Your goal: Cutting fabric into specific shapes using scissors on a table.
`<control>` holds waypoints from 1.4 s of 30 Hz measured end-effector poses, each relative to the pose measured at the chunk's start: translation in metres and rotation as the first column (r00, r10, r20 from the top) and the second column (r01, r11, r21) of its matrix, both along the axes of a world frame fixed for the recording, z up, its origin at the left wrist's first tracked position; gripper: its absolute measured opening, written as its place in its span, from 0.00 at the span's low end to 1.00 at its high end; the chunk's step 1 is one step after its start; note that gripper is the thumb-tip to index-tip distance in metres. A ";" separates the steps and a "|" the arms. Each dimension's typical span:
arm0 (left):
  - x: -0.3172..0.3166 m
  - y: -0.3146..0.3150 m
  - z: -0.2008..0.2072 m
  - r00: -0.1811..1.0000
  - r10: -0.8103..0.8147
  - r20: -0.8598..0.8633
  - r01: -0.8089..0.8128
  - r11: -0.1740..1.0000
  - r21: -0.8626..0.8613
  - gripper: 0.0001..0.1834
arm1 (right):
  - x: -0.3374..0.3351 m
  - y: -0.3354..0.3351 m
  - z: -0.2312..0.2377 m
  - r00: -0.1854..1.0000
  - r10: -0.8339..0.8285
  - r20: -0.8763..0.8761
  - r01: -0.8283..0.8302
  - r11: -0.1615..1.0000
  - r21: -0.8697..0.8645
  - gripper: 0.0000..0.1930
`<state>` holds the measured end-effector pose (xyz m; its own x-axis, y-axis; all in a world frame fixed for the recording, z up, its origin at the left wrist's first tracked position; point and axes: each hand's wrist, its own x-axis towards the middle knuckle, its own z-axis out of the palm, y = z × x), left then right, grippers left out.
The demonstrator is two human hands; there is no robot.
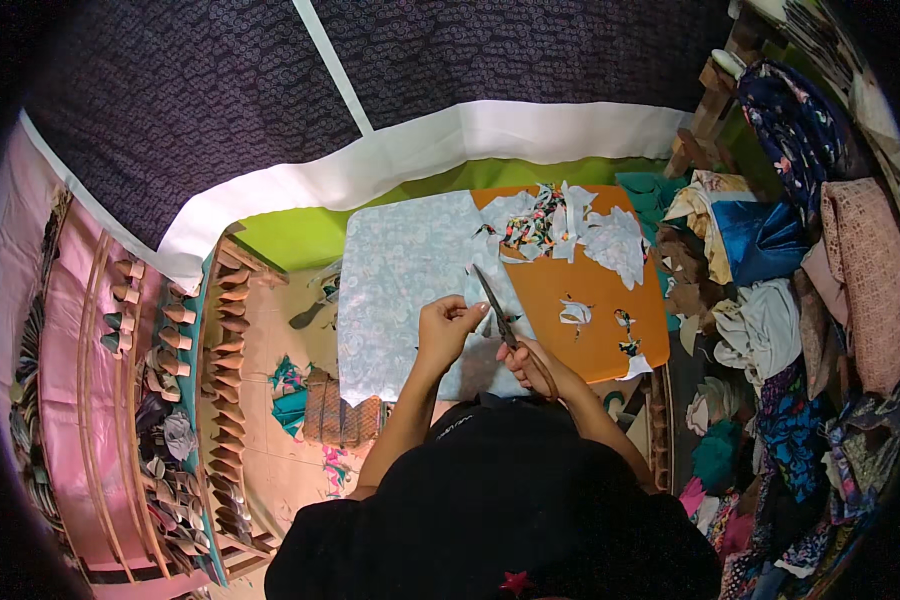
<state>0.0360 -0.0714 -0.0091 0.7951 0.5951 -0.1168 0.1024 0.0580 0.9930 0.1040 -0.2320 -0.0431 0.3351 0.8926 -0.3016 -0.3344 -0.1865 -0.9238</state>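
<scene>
A pale blue patterned cloth (400, 280) lies spread over an orange board (600, 330). My left hand (445, 328) pinches the cloth's edge near its right side. My right hand (530, 362) grips a pair of dark scissors (495, 303), blades pointing up and away into the cloth next to my left fingers. Several cut scraps (560, 225) of pale and patterned fabric lie on the far part of the board, and two small scraps (575, 313) lie nearer.
A heap of folded fabrics (770, 300) fills the right side. Wooden racks with small folded pieces (170, 390) stand at the left. A dark cloth with a white border (420, 150) hangs beyond the green surface (290, 235).
</scene>
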 end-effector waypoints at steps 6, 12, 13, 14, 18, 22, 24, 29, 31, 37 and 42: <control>0.002 -0.002 -0.002 1.000 0.004 0.025 -0.004 1.000 -0.003 0.10 | -0.003 0.000 0.011 0.998 -0.007 -0.064 0.007 1.000 0.001 0.15; 0.002 -0.008 0.005 0.999 0.005 0.032 -0.003 0.999 -0.041 0.09 | -0.001 -0.002 0.014 0.944 -0.038 -0.328 0.073 0.993 0.095 0.20; 0.002 -0.007 0.006 0.999 0.003 0.033 -0.002 0.999 -0.037 0.09 | 0.002 -0.001 0.016 0.941 -0.010 -0.337 0.034 0.997 0.065 0.21; 0.001 -0.005 0.002 0.999 0.004 0.032 -0.002 0.999 -0.037 0.09 | 0.004 -0.001 0.016 0.938 0.017 -0.347 -0.005 0.999 0.035 0.22; 0.002 0.000 -0.008 0.999 0.030 0.025 -0.030 0.999 -0.020 0.09 | 0.002 -0.004 0.011 0.983 0.008 -0.181 -0.006 1.000 0.013 0.21; 0.001 0.000 -0.002 1.000 0.022 0.018 -0.022 1.000 -0.010 0.09 | 0.007 -0.002 0.003 0.984 0.024 -0.179 -0.018 0.999 0.034 0.15; 0.001 -0.001 0.003 0.999 0.025 0.019 -0.025 1.000 0.000 0.09 | 0.007 0.001 0.003 0.967 0.005 -0.256 -0.009 1.000 -0.012 0.13; 0.003 -0.002 -0.002 0.999 0.037 0.033 -0.036 0.999 -0.026 0.09 | 0.005 0.002 0.003 0.938 -0.017 -0.345 0.015 1.000 -0.009 0.21; 0.005 -0.004 -0.001 0.999 0.022 0.036 -0.021 1.000 -0.014 0.09 | 0.004 0.004 -0.004 0.975 -0.025 -0.222 0.037 0.998 0.053 0.25; 0.010 -0.003 -0.019 0.996 -0.006 0.094 0.015 0.995 -0.096 0.09 | 0.006 0.006 0.002 0.981 -0.003 -0.192 0.023 0.994 0.105 0.36; 0.013 0.000 -0.041 0.982 -0.074 0.176 0.122 0.953 -0.277 0.11 | 0.005 0.006 0.009 0.941 0.088 -0.326 -0.059 0.993 0.099 0.39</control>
